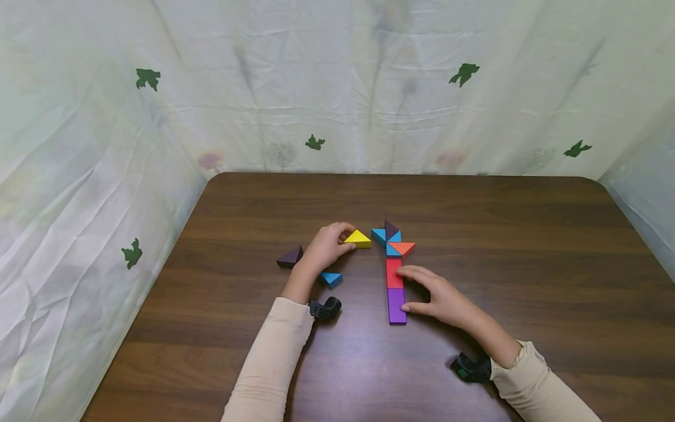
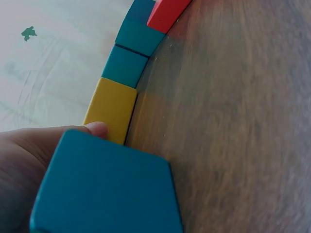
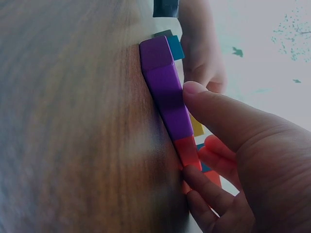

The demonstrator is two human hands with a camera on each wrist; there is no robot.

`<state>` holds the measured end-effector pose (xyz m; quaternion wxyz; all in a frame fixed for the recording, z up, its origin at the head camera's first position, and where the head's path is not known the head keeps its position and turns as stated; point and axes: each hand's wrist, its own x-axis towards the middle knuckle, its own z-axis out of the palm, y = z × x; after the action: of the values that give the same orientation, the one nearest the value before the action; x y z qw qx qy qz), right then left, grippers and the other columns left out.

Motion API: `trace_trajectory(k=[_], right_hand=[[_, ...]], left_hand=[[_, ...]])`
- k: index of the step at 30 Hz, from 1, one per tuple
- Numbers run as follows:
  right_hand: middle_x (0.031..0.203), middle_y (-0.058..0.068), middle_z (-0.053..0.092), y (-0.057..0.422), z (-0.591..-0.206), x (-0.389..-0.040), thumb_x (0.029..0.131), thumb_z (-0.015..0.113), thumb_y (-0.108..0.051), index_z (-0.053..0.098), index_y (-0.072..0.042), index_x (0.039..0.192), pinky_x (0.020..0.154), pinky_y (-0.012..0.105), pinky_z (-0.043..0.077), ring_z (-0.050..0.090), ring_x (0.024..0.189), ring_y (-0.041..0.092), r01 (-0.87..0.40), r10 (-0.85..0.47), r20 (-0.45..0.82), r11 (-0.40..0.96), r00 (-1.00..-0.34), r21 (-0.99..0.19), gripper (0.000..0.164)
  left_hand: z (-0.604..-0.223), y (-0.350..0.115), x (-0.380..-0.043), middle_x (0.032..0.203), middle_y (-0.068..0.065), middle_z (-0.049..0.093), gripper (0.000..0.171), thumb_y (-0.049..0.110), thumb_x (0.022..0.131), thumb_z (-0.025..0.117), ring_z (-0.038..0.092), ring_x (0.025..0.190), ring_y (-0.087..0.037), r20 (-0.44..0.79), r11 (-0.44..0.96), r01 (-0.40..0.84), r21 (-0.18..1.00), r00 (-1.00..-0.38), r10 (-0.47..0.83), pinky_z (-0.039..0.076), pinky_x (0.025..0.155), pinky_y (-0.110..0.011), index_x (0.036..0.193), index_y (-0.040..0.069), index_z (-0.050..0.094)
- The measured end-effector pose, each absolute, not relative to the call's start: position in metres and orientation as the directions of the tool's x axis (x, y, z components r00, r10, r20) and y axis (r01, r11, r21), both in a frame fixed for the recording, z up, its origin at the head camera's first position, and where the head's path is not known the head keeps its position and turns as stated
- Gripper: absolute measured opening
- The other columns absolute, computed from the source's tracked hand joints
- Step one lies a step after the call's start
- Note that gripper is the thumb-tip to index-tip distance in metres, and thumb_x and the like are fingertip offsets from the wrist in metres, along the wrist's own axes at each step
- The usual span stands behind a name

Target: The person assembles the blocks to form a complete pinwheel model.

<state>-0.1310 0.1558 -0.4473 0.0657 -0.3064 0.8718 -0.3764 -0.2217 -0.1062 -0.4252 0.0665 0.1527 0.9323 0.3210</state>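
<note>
My left hand (image 1: 328, 243) pinches a yellow triangular block (image 1: 359, 240) between thumb and fingers, just left of a row of blocks. That row has a purple rectangular block (image 1: 397, 306) at the near end and a red rectangular block (image 1: 393, 274) beyond it. Farther up come blue triangular blocks (image 1: 378, 235), an orange triangular block (image 1: 404, 248) and a dark purple triangular block (image 1: 390, 228). From the right side, my right hand (image 1: 443, 298) touches the row, thumb at the purple block (image 3: 167, 97) and fingertips at the red block (image 3: 186, 150).
A loose blue triangular block (image 1: 332, 279) lies beside my left wrist, large in the left wrist view. Another dark purple triangular block (image 1: 290, 257) lies left of that hand. The brown wooden table (image 1: 527, 234) ends at a pale cloth (image 1: 337, 88) along its far side.
</note>
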Motion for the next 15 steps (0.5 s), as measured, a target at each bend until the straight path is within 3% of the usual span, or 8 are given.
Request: trace_trajectory(k=[15], right_hand=[[0.132,0.002,0.042,0.156,-0.447,-0.131,0.076,0.07,-0.038,0.045,-0.014,0.132,0.095,0.042,0.035,0.039,0.121,0.019,-0.48,-0.583,0.109,0.533,-0.805,-0.697,0.066]], left_hand=[[-0.429,-0.092,-0.222,0.103,-0.009,0.059,0.031,0.014,0.082,0.066,0.054,0.087,-0.019,0.012,0.762,0.273,0.587,-0.944,0.33,0.046,0.08,-0.029,0.11,0.004,0.06]])
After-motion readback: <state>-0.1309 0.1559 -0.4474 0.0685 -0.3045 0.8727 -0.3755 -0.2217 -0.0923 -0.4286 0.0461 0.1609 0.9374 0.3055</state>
